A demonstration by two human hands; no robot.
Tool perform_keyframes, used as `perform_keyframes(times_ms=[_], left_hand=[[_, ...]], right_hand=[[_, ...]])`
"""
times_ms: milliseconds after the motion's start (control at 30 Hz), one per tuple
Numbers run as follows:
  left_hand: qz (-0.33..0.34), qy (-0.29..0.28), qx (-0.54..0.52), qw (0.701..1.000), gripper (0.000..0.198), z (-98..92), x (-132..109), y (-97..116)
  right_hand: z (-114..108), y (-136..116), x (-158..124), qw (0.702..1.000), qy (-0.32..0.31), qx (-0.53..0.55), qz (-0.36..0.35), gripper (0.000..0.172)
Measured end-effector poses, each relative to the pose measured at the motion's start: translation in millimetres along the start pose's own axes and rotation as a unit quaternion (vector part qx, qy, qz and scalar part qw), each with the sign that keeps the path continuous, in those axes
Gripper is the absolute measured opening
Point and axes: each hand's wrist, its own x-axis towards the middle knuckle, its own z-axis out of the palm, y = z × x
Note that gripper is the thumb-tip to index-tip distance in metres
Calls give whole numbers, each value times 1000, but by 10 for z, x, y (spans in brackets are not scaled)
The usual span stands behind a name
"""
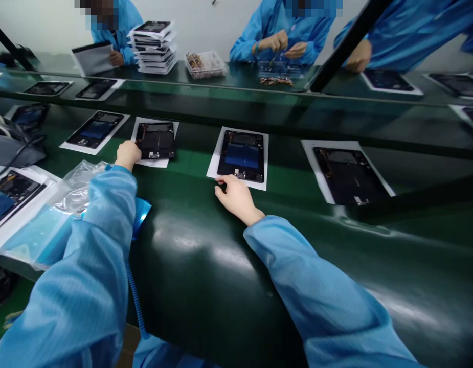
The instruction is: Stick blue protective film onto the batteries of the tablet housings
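Note:
Several opened black tablet bodies lie on white paper sheets along a dark green belt (205, 266). My left hand (127, 154) is curled against the left edge of one tablet body (156, 140) and its sheet, and it seems to grip that edge. My right hand (236, 197) rests at the near edge of the white sheet (213, 168) under another tablet body with a blue panel (242, 156); its fingers are bent, with the fingertips on the sheet's edge. Both my arms are in light blue sleeves.
More tablet bodies lie on sheets to the right (347, 174) and left (95, 130). Clear plastic bags (73, 189) lie at my left. Across a raised shelf, people in blue coats work beside a stack of trays (154, 46) and a parts box (205, 64).

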Motion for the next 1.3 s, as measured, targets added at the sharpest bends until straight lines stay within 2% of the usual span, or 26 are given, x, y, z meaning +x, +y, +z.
perform_keyframes(times_ms=[133, 200, 267, 300, 367, 433, 467, 567, 633, 667, 733, 833, 933, 1033, 1167, 1300], left_hand=[[-131, 16, -57, 990, 45, -227, -36, 78], [-152, 18, -99, 983, 46, -328, -164, 147], [-151, 21, -138, 979, 41, -394, -396, 214], [-144, 20, -153, 977, 34, -409, -555, 236], [-124, 9, -174, 977, 24, -395, -960, 243], [-97, -16, -184, 978, 23, -324, -1462, 201], [-82, -33, -184, 979, 23, -273, -1733, 168], [-35, -84, -167, 982, 25, -111, -2491, 69], [-3, -103, -139, 985, 23, -44, -2821, 15], [7, -98, -118, 988, 21, -33, -2907, -13], [10, -64, -67, 996, 24, -54, -2917, -86], [-9, -27, -2, 1000, 34, -154, -2654, -247], [-17, -63, 19, 998, 37, -255, -2335, -412], [-15, -106, 14, 994, 35, -329, -2157, -511], [-5, -154, -12, 988, 29, -410, -2115, -535], [5, -163, -24, 986, 30, -491, -2123, -499]], right_hand=[[118, -106, 41, 992, -26, 119, 38, 28], [235, -251, 74, 979, -43, 192, 60, 38], [353, -443, 83, 961, -67, 258, 73, 56], [401, -543, 69, 944, -83, 307, 84, 66], [458, -714, -11, 886, -110, 435, 119, 77], [456, -807, -182, 822, -105, 535, 168, 73], [429, -817, -304, 805, -94, 555, 189, 67], [243, -706, -787, 813, -79, 530, 228, 45], [43, -558, -1145, 817, -92, 512, 246, 37], [-69, -479, -1312, 819, -99, 504, 256, 35], [-283, -335, -1592, 827, -107, 479, 275, 32], [-514, -190, -1847, 846, -115, 427, 297, 31], [-629, -106, -1938, 864, -116, 390, 297, 32], [-714, -16, -1941, 872, -119, 369, 298, 36], [-830, 128, -1920, 870, -137, 356, 312, 40], [-891, 272, -1907, 901, -86, 275, 325, 47]])
